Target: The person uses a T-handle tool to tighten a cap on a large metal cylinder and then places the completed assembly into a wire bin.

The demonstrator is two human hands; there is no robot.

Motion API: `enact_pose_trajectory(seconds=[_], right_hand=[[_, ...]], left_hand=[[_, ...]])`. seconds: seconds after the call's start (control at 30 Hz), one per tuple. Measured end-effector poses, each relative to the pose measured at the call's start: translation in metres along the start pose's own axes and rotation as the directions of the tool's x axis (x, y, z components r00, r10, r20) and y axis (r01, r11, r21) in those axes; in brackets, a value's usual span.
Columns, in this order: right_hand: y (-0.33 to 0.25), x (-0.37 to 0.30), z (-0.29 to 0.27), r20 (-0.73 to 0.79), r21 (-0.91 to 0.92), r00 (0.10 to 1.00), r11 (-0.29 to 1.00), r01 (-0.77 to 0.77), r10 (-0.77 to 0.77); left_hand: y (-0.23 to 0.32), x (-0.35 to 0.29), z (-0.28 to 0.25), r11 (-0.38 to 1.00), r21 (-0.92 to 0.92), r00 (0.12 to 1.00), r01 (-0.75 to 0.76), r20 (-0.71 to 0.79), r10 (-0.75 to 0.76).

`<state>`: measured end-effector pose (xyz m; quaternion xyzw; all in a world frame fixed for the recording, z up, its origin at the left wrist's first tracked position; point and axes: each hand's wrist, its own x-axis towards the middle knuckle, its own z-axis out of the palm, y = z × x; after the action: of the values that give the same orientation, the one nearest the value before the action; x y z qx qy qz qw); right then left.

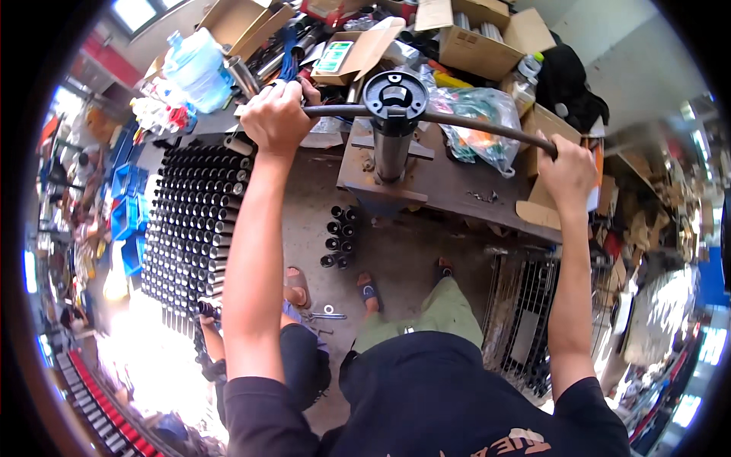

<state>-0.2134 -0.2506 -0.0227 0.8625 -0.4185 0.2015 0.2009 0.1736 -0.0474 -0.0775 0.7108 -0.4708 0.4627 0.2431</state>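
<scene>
A long dark metal bar point(487, 127) runs crosswise over the bench. My left hand point(276, 116) is closed round its left end, and my right hand point(567, 174) grips the right end, which sits lower in the picture. Midway, the bar meets a round black head with holes point(395, 90). Whether it passes through this head or is fixed to it, I cannot tell. Below the head, a shiny metal tube point(391, 158) stands upright in a clamp-like fixture point(358, 171) at the bench's edge. Both my arms are stretched forward.
The brown bench point(464, 194) carries cardboard boxes point(476, 49), a large clear water jug point(196, 70) and a plastic bag point(480, 126). Rows of black tubes point(194, 221) stand at left; several more tubes point(340, 236) are on the floor. A co-worker's hand point(207, 320) shows lower left, near wrenches point(327, 316).
</scene>
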Motion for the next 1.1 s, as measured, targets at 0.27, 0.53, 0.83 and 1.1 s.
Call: enact_pose_trajectory(seconds=[0.27,0.53,0.83,1.1], right_hand=[[-0.004,0.005,-0.002,-0.002,-0.096,0.975,0.970,-0.223,0.224],[-0.039,-0.013,-0.047,0.094,-0.153,0.924,0.922,-0.355,0.371],[-0.081,-0.106,-0.095,0.199,0.105,0.922,0.929,-0.356,0.331],[-0.020,-0.086,-0.034,0.102,0.447,0.951,0.841,-0.305,0.291]], left_hand=[[0.010,0.010,0.011,0.991,-0.134,0.998,0.022,-0.061,-0.030],[-0.010,0.006,0.047,0.967,-0.240,0.995,-0.086,-0.066,0.072],[-0.022,0.039,0.094,0.912,-0.357,0.954,-0.204,0.134,0.267],[0.177,0.004,-0.024,0.589,-0.580,0.403,-0.562,0.430,0.808]])
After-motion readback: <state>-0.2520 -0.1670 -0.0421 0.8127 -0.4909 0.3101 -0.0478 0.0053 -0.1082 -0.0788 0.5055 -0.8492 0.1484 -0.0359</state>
